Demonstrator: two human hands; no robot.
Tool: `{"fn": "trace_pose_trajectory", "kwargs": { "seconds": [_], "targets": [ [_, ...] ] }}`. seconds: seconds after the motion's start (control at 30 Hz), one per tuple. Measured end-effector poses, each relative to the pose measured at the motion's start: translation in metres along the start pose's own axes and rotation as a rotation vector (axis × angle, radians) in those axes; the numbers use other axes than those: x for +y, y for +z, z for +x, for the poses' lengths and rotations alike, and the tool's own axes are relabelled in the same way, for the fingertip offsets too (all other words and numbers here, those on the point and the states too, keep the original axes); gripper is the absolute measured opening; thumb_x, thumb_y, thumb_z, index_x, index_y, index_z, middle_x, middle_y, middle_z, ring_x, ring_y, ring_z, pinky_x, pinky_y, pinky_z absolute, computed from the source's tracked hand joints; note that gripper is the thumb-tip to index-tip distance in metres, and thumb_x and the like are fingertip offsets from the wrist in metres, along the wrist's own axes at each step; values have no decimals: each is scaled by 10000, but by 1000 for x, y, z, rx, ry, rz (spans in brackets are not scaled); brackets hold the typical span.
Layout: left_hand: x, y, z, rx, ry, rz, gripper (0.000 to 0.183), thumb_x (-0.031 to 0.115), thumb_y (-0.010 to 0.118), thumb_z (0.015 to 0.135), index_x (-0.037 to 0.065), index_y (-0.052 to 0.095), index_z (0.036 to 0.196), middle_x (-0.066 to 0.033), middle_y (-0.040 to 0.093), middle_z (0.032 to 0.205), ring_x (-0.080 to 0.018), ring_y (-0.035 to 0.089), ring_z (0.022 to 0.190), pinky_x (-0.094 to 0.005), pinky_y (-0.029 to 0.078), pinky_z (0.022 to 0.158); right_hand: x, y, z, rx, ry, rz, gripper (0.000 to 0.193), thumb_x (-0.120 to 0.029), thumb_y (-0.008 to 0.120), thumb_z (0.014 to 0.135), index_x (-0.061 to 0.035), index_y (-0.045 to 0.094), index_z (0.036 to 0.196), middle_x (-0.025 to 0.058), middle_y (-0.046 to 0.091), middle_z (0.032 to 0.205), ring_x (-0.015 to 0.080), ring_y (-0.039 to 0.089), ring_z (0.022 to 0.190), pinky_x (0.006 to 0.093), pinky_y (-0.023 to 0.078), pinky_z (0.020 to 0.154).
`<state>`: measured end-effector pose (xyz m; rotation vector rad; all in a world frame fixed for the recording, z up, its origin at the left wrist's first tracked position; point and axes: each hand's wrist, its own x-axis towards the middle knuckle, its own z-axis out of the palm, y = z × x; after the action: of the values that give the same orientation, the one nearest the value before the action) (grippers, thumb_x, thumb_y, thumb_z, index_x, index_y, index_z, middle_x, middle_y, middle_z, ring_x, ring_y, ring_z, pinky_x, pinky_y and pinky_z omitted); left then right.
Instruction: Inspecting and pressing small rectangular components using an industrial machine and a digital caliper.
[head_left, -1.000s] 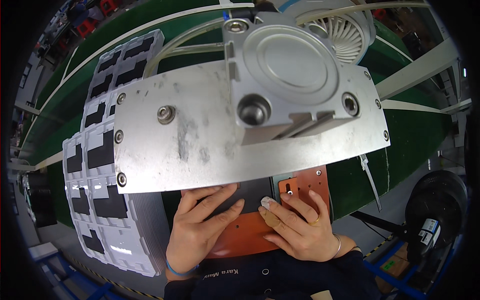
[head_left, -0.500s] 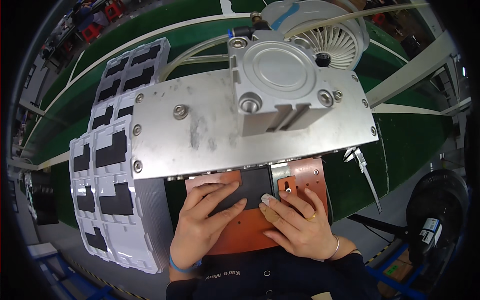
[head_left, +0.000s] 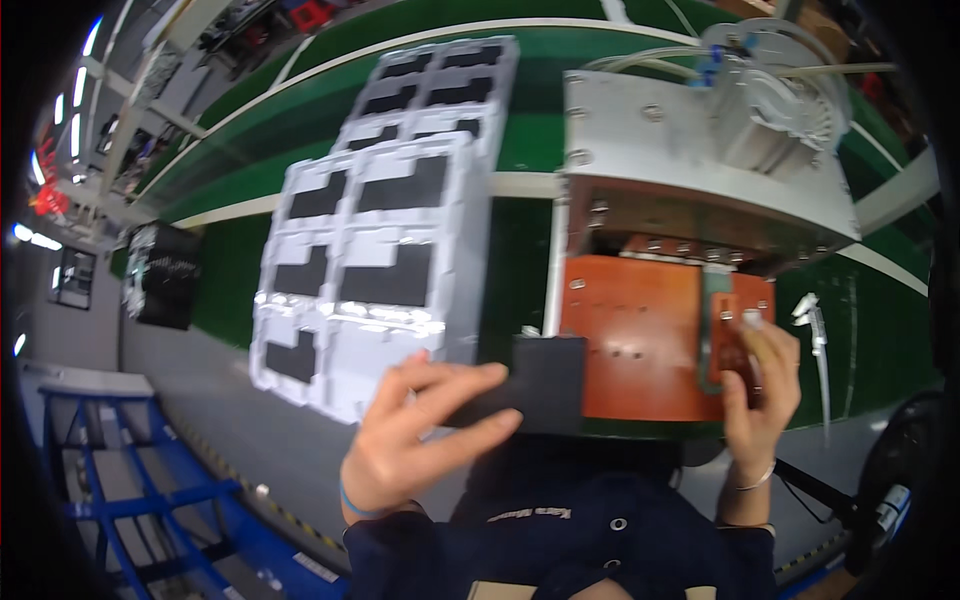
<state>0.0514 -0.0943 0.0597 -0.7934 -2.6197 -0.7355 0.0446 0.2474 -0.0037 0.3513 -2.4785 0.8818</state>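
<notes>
My left hand (head_left: 420, 430) holds a thin black L-shaped sheet (head_left: 550, 385) off the near left corner of the orange fixture plate (head_left: 640, 345). Its fingers and thumb lie along the sheet's left part, and the grip underneath is hidden. At the plate's right side, my right hand (head_left: 768, 395) has thumb and fingers apart, close to a small orange block (head_left: 724, 312) beside a greenish-grey strip. Light and tan coverings sit on its fingertips. I see nothing held in it; motion blurs this hand a little.
White trays (head_left: 390, 240) with black L-shaped sheets in their pockets stand to the left. Over the plate's far side rises a metal press (head_left: 650, 140) with a cylinder and air hoses. A caliper (head_left: 818, 345) lies at right, and a blue rack (head_left: 150, 480) stands lower left.
The black sheet has come off the orange plate leftward in my left hand. My right hand has separated from it at the plate's right side. The view has swung left.
</notes>
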Motion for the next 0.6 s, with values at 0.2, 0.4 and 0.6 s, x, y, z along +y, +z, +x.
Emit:
{"fn": "trace_pose_trajectory", "kwargs": {
  "seconds": [0.2, 0.4, 0.6],
  "targets": [
    [-72, -51, -55, -91, -117, 56, 318, 52, 790, 658, 101, 809, 971, -91, 728, 1156, -271, 614, 977, -399, 526, 870, -20, 11, 0, -10, 4, 48, 379, -102, 743, 804, 35, 696, 1154, 161, 650, 1228, 323, 607, 1063, 390, 486, 913],
    [-101, -47, -79, -110, -125, -104, 339, 64, 824, 670, 63, 799, 1009, -100, 738, 1146, -274, 619, 983, -378, 524, 865, -41, 14, 4, -44, 10, 18, 381, -91, 766, 771, 19, 711, 1131, 154, 658, 1215, 303, 621, 1014, 356, 489, 850],
    [-116, -48, -87, 85, -202, -84, 362, 56, 845, 706, 37, 777, 1061, -134, 732, 1171, -302, 683, 965, -423, 530, 898, -51, 16, 10, -91, -106, -71, 396, -67, 779, 743, 14, 715, 1126, 159, 669, 1197, 313, 634, 1008, 375, 494, 854]
  ]
}}
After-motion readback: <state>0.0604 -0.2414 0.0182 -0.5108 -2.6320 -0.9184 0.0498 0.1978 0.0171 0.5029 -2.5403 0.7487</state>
